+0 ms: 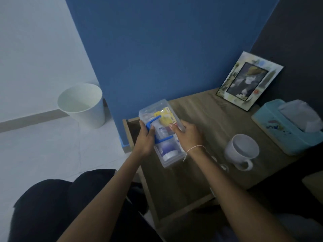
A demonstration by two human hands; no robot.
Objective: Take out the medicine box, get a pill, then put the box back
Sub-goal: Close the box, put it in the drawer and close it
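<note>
The medicine box [158, 109] is a clear plastic case with a blue handle, and bottles and a yellow packet show through its lid. It sits at the left edge of the wooden bedside table [195, 172]. My left hand [145, 140] grips the box's left side by the blue handle. My right hand [187, 135] holds its right side, fingers resting on the lid. The lid looks closed. No loose pill is visible.
A white mug [242, 151] stands right of the box. A teal tissue box [286, 126] and a picture frame [249, 81] stand at the back right. A white waste bin [83, 103] is on the floor to the left, by the blue wall.
</note>
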